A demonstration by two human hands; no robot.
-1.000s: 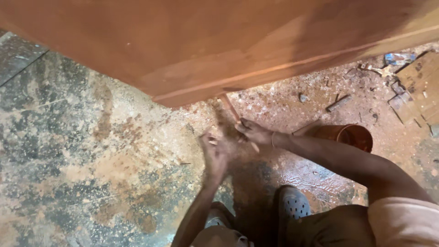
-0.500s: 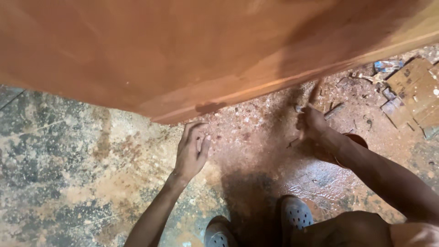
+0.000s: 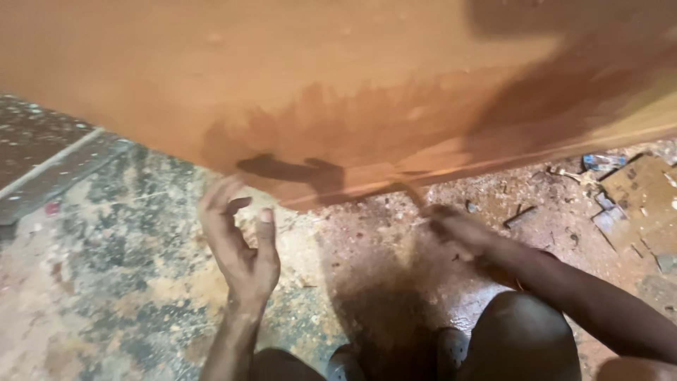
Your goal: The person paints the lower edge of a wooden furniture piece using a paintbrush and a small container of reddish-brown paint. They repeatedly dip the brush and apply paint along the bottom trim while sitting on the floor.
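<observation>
Dusty, speckled concrete floor (image 3: pixel 106 282) lies under a big orange-brown wooden panel (image 3: pixel 317 85) that fills the upper view. Near the panel's lower edge a darker, wet-looking patch (image 3: pixel 338 134) spreads, while the wood to the left looks paler, so the coating seems partly done. Left hand (image 3: pixel 243 247) hangs below the edge, its grip released and fingers spread, touching nothing. Right hand (image 3: pixel 455 229) is blurred, clenched around a thin brown stick-like tool (image 3: pixel 411 194) at the panel's edge. At far right lie cardboard scraps (image 3: pixel 638 190) and a small bluish wrapper (image 3: pixel 599 162).
</observation>
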